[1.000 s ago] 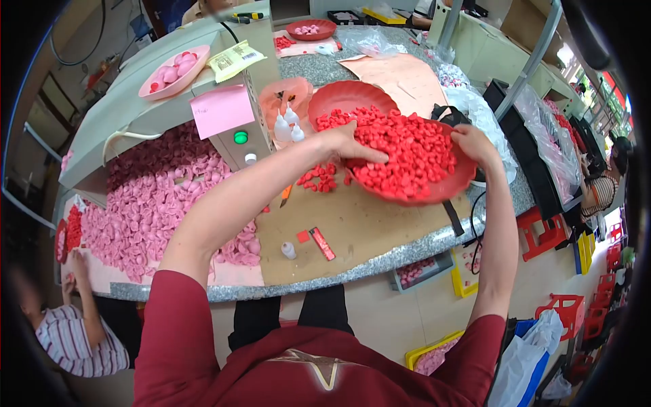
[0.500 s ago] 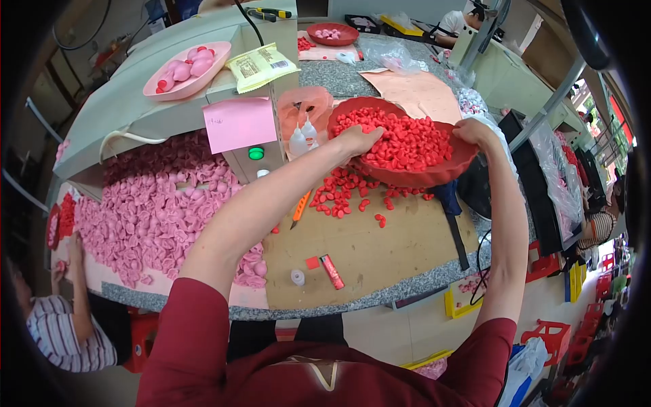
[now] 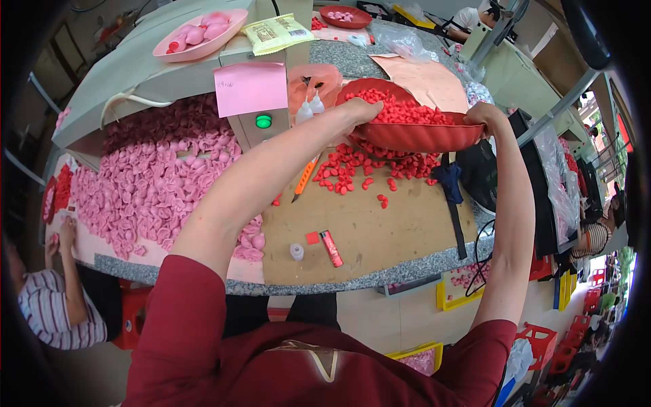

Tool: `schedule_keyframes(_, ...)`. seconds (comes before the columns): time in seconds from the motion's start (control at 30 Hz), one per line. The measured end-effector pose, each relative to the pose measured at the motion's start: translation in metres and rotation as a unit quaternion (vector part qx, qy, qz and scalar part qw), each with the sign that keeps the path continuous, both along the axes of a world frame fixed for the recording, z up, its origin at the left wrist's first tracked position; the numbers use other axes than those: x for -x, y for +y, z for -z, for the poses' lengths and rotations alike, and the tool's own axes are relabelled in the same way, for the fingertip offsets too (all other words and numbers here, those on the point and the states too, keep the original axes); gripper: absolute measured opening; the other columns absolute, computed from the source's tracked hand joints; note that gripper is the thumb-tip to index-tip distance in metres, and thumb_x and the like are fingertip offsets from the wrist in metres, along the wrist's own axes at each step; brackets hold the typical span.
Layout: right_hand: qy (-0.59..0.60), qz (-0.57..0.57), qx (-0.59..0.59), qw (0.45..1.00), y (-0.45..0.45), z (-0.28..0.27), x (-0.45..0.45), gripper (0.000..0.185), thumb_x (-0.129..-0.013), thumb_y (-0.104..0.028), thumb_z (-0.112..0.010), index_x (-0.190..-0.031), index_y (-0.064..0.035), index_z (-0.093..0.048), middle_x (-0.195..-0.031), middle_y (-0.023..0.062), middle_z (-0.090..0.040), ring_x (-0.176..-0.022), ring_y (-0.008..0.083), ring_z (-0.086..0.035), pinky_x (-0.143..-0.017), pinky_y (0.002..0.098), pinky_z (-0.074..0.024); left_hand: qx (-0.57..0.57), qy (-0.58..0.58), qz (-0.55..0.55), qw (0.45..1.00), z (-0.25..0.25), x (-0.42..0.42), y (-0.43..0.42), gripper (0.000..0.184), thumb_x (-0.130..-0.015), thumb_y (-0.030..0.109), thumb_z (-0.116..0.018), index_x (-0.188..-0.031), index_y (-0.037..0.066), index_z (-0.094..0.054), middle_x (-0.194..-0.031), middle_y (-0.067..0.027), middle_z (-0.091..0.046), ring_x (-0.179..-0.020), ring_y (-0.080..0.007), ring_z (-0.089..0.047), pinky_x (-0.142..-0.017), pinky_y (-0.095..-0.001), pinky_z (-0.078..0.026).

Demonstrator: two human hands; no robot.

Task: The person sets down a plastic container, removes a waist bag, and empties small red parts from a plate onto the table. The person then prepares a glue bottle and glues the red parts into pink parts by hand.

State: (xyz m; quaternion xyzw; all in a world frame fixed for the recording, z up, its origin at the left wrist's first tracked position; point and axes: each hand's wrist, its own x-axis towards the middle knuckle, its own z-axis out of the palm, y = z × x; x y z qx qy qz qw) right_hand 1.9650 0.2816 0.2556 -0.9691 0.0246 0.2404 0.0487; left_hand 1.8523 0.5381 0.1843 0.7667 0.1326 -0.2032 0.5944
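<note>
Both hands grip a red scalloped tray [image 3: 424, 139] heaped with small red pieces [image 3: 407, 112]. My left hand [image 3: 363, 112] is closed at its left side, thumb up by the pieces. Around the right end of the rim, my right hand [image 3: 485, 117] has its fingers closed. The tray is off the brown board, tilted, its fluted outer side facing me. Loose red pieces [image 3: 346, 169] lie in a pile below it; part of the pile is hidden by the tray. An orange cutter knife [image 3: 305, 178] lies left of the pile.
Many pink shell-like pieces [image 3: 156, 190] spread under a grey machine housing [image 3: 169, 81] at left. White squeeze bottles [image 3: 310, 108] stand behind my left forearm. A red tube [image 3: 331, 248] and small white cap [image 3: 296, 252] lie near the edge. A co-worker's hand [image 3: 66, 234] is far left.
The tray has tilted, its near side raised, so more of its outer wall shows and fewer pieces inside are visible. More loose pieces show beneath it. The camera view has shifted slightly.
</note>
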Motion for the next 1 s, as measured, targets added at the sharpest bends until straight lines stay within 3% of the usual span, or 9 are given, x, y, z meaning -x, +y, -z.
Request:
schedule_keyframes(0.1, -0.084, -0.043, -0.018, 0.995, -0.004, 0.015, 0.002, 0.022, -0.074, -0.012, -0.049, -0.078, 0.0040, -0.064, -0.070, 0.0160, -0.064, -0.050, 0.0238, -0.061, -0.043, 0.0339, -0.0473, -0.031, -0.043, -0.076, 0.996, 0.015, 0.001, -0.007, 0.055, -0.088, 0.041, -0.045, -0.124, 0.000, -0.042, -0.114, -0.0172, -0.054, -0.082, -0.0268, -0.061, -0.067, -0.0441, -0.053)
schedule_keyframes(0.23, -0.240, -0.067, -0.181, 0.951, -0.048, 0.066, 0.037, 0.029, -0.077, -0.017, -0.052, -0.100, -0.0006, -0.062, -0.091, 0.0194, -0.064, -0.077, 0.0265, -0.064, -0.068, 0.0344, -0.0494, 0.055, -0.085, -0.113, 0.988, 0.025, 0.019, -0.006, 0.061, -0.089, 0.041, -0.041, -0.134, 0.003, -0.026, -0.124, -0.0149, -0.046, -0.091, -0.0234, -0.058, -0.066, -0.0405, -0.052)
schedule_keyframes(0.27, -0.253, -0.060, -0.204, 0.944, -0.054, 0.074, 0.049, 0.029, -0.080, -0.019, -0.054, -0.102, -0.0020, -0.061, -0.092, 0.0185, -0.064, -0.090, 0.0264, -0.061, -0.078, 0.0317, -0.0455, -0.022, -0.069, -0.061, 0.996, 0.006, 0.034, -0.003, 0.060, -0.092, 0.036, -0.036, -0.140, 0.006, -0.016, -0.122, -0.0120, -0.046, -0.086, -0.0185, -0.059, -0.060, -0.0344, -0.050)
schedule_keyframes(0.4, -0.307, -0.078, -0.332, 0.888, -0.077, 0.104, 0.083, 0.026, -0.083, -0.017, -0.053, -0.103, -0.0013, -0.060, -0.089, 0.0159, -0.064, -0.084, 0.0206, -0.061, -0.074, 0.0288, -0.0449, 0.050, -0.067, -0.007, 0.996, 0.022, 0.057, 0.006, 0.056, -0.093, 0.037, -0.035, -0.138, 0.007, -0.019, -0.122, -0.0112, -0.046, -0.086, -0.0180, -0.059, -0.058, -0.0298, -0.048)
schedule_keyframes(0.5, -0.259, -0.066, -0.422, 0.866, -0.088, 0.110, 0.104, 0.023, -0.088, -0.013, -0.049, -0.105, 0.0007, -0.057, -0.086, 0.0044, -0.063, -0.077, 0.0086, -0.055, -0.070, 0.0230, -0.0430, 0.061, -0.059, 0.043, 0.995, 0.014, 0.088, 0.028, 0.051, -0.093, 0.040, -0.035, -0.132, 0.007, -0.033, -0.122, -0.0101, -0.046, -0.083, -0.0185, -0.060, -0.057, -0.0267, -0.045)
schedule_keyframes(0.57, -0.195, -0.067, -0.461, 0.863, -0.087, 0.099, 0.123, 0.022, -0.090, -0.011, -0.048, -0.106, 0.0015, -0.056, -0.086, 0.0008, -0.060, -0.077, 0.0050, -0.052, -0.069, 0.0203, -0.0418, -0.115, -0.125, 0.035, 0.985, 0.031, 0.102, 0.050, 0.041, -0.086, 0.036, -0.050, -0.112, 0.004, -0.050, -0.105, -0.0136, -0.057, -0.082, -0.0238, -0.061, -0.060, -0.0321, -0.048)
schedule_keyframes(0.63, -0.171, -0.084, -0.431, 0.882, -0.084, 0.090, 0.134, 0.022, -0.090, -0.010, -0.047, -0.106, 0.0017, -0.056, -0.086, 0.0009, -0.061, -0.077, 0.0047, -0.053, -0.068, 0.0197, -0.0419, -0.334, -0.197, 0.057, 0.920, 0.058, 0.110, 0.072, 0.034, -0.081, 0.030, -0.058, -0.101, 0.002, -0.056, -0.096, -0.0158, -0.060, -0.082, -0.0282, -0.061, -0.064, -0.0358, -0.049)
schedule_keyframes(0.73, -0.144, -0.101, -0.406, 0.897, -0.072, 0.082, 0.147, 0.021, -0.089, -0.011, -0.049, -0.104, 0.0019, -0.057, -0.084, 0.0013, -0.061, -0.076, 0.0060, -0.054, -0.068, 0.0215, -0.0428, -0.404, -0.210, 0.039, 0.890, 0.080, 0.131, 0.068, 0.025, -0.074, 0.019, -0.062, -0.090, 0.001, -0.059, -0.086, -0.0183, -0.062, -0.080, -0.0349, -0.060, -0.067, -0.0413, -0.048)
schedule_keyframes(1.0, -0.176, -0.242, -0.214, 0.930, 0.013, 0.048, 0.146, 0.030, -0.084, -0.018, -0.055, -0.107, 0.0018, -0.058, -0.097, 0.0161, -0.063, -0.088, 0.0224, -0.059, -0.079, 0.0300, -0.0442, -0.363, -0.207, -0.050, 0.907, 0.077, 0.145, 0.089, 0.023, -0.077, 0.020, -0.054, -0.088, 0.002, -0.062, -0.080, -0.0197, -0.063, -0.074, -0.0358, -0.062, -0.065, -0.0418, -0.048)
